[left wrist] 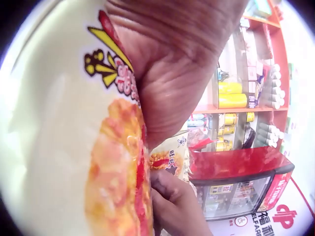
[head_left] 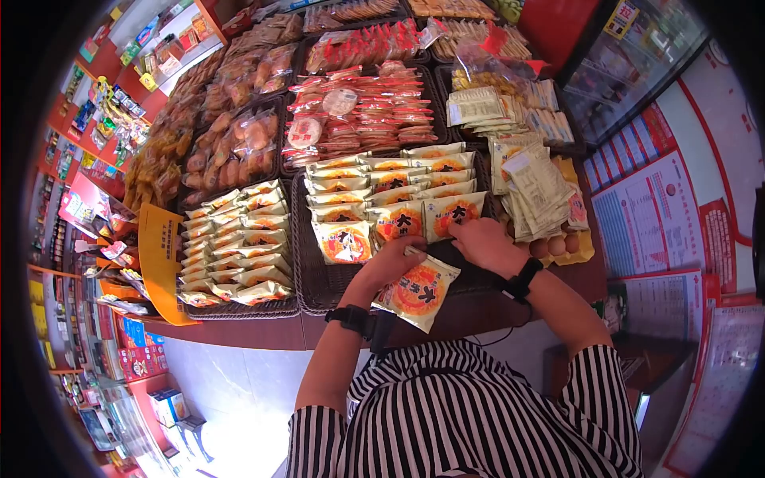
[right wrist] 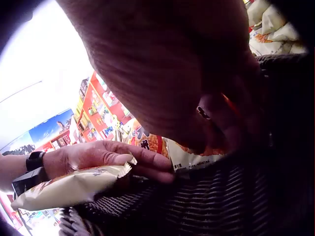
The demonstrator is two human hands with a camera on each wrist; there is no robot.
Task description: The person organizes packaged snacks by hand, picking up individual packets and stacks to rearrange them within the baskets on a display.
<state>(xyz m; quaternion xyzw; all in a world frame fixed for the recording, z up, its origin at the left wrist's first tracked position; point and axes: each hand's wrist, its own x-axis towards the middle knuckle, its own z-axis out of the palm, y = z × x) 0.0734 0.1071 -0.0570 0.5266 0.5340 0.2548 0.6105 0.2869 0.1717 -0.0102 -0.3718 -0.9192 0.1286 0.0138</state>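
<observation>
A cream packet with an orange print hangs tilted from my left hand, which grips its upper edge in front of the middle basket. That packet fills the left side of the left wrist view. My right hand pinches the lower edge of the front right packet in the basket's rows. Curled fingers of the right hand show dimly against this packet in the right wrist view, with the left hand and its packet beside them.
A basket of similar packets stands to the left, beside a yellow card. Behind are baskets of red-wrapped snacks and bagged buns. Loose pale packets and eggs lie to the right.
</observation>
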